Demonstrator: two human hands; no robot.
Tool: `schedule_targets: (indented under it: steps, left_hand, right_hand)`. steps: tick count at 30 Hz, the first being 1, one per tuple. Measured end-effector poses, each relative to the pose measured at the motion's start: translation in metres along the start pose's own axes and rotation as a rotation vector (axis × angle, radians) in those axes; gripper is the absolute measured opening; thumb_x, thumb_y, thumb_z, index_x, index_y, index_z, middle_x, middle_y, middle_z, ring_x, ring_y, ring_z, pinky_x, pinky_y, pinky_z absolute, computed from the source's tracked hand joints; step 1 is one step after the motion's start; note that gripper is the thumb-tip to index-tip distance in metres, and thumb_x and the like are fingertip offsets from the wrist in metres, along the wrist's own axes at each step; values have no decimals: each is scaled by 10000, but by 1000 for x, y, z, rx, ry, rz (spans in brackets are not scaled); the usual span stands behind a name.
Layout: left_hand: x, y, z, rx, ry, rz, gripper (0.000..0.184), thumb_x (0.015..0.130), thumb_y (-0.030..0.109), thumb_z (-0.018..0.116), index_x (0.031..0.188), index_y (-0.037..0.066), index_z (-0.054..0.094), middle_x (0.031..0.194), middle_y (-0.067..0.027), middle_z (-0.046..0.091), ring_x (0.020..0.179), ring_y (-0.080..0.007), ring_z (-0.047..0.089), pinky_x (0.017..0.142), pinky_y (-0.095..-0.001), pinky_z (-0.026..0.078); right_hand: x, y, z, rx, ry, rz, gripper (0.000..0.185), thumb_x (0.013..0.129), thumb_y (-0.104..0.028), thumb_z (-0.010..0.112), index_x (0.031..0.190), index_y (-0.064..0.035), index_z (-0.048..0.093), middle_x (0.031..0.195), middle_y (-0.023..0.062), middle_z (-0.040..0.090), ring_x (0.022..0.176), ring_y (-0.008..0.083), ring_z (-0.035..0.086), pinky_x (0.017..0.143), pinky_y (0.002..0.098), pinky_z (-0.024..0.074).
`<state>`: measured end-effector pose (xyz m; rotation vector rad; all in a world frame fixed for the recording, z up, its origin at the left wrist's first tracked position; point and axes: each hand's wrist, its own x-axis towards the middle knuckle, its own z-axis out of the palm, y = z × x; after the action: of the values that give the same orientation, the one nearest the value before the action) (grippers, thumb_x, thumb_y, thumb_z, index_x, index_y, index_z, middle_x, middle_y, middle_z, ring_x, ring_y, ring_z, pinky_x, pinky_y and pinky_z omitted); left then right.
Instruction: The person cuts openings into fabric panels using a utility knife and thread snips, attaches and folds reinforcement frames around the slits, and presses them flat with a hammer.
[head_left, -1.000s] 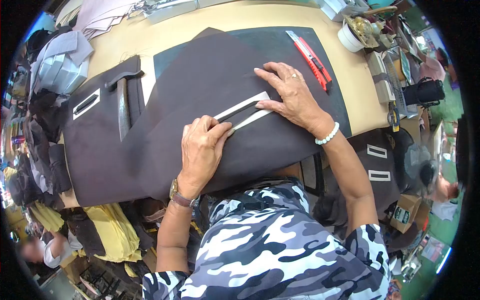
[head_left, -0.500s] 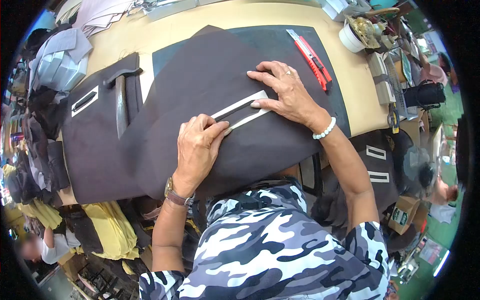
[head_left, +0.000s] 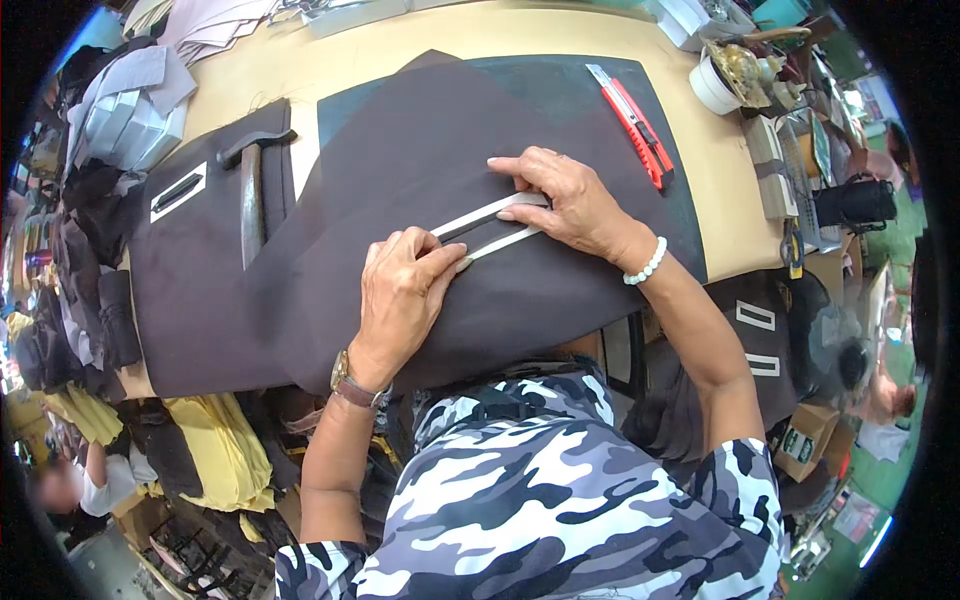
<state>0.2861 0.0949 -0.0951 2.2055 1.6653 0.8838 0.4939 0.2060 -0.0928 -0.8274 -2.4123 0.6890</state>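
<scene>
A broad, pale yellow worktable [head_left: 718, 190] stretches across the view, seen from above. Over its near side lies a large, dark brown sheet of cloth [head_left: 400, 160], one corner pointing to the far side. Below it is the person's grey, black and white camouflage shirt [head_left: 560, 490]. On the left of the table, a dark panel [head_left: 190, 300] lies partly beneath the sheet, and a dark green cutting mat [head_left: 575, 95] shows under the sheet's far right part.

Both bare hands are at the middle of the sheet. The left hand [head_left: 400, 285] has its thumb and fingertips drawn together on the left end of a narrow, off-white rectangular frame [head_left: 475, 215], which lies slanted on the cloth around a dark slot. Whether they also pinch the cloth cannot be told. The right hand [head_left: 568, 200] rests its thumb on the frame's right end; its index finger stretches away, leaving a wide gap.

A hammer [head_left: 251, 200] lies on the left panel, its handle reaching the sheet's edge. A red utility knife [head_left: 637, 132] rests on the mat, beyond the right hand. Smaller still are a brown-strapped wristwatch [head_left: 341, 370] on the left wrist and a pale beaded bracelet [head_left: 650, 262] on the right.
</scene>
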Motion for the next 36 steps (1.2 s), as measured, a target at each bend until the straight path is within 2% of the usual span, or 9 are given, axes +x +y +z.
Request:
schedule_targets:
  steps: [6,9,13,17,20,21,26,31,36]
  left_hand:
    - [-3,0,-10,-26,-49,-53,123,779,143,698,885,82,689,783,-43,569,747,-207,549,672,-335,392]
    - [-3,-3,-13,-15,-61,-53,123,781,137,697,886,76,682,789,-45,570,750,-210,549,676,-336,393]
    - [-6,-2,-10,-16,-49,-57,123,780,131,696,887,72,681,796,-46,570,749,-212,546,683,-336,395]
    - [-6,2,-17,37,-23,-48,117,765,126,706,856,62,669,788,-52,567,737,-215,541,679,-336,400]
    - [-10,0,-24,45,-58,-107,119,754,125,711,834,56,656,778,-54,558,737,-224,537,674,-345,405]
    - [-11,-4,-25,8,-69,-132,125,749,134,713,831,61,651,775,-48,553,743,-228,536,674,-349,403]
    - [-15,-8,-27,-64,-74,-181,126,744,113,709,821,47,634,782,-58,542,768,-242,541,702,-364,426]
    - [-14,-8,-27,-79,-65,-178,126,744,104,707,826,46,632,792,-65,535,767,-246,537,709,-368,435]
    - [-19,-9,-32,-61,-76,-188,122,746,103,706,823,48,628,789,-64,530,757,-246,532,703,-365,436]
  right_hand:
    - [-3,2,2,-80,-1,-71,588,755,-318,704,1243,-52,511,864,97,544,808,248,560,766,366,468]
    - [-3,2,3,-39,-3,-66,682,737,-324,722,1315,-69,466,821,85,491,775,231,510,731,357,430]
    - [-2,1,17,-189,59,-9,783,696,-419,742,1328,-60,448,844,82,499,784,236,513,743,359,433]
    - [-6,-11,9,-228,-20,51,823,700,-500,709,1331,-58,421,1008,128,544,933,292,548,812,393,447]
    - [1,-11,10,-109,-81,234,924,651,-583,707,1344,-52,404,1039,138,535,965,305,538,829,401,436]
    - [0,-8,19,-288,-7,127,941,646,-595,704,1345,-44,398,1033,144,541,945,306,547,816,402,441]
    - [-1,-22,8,-298,5,70,780,724,-475,696,1315,-39,432,1013,139,556,901,290,566,783,401,454]
    - [10,-27,19,-129,97,9,632,749,-294,723,1277,-45,481,833,106,583,776,263,582,710,360,475]
    - [10,-22,35,-24,31,4,666,735,-241,738,1310,-56,457,791,84,542,733,238,553,687,349,474]
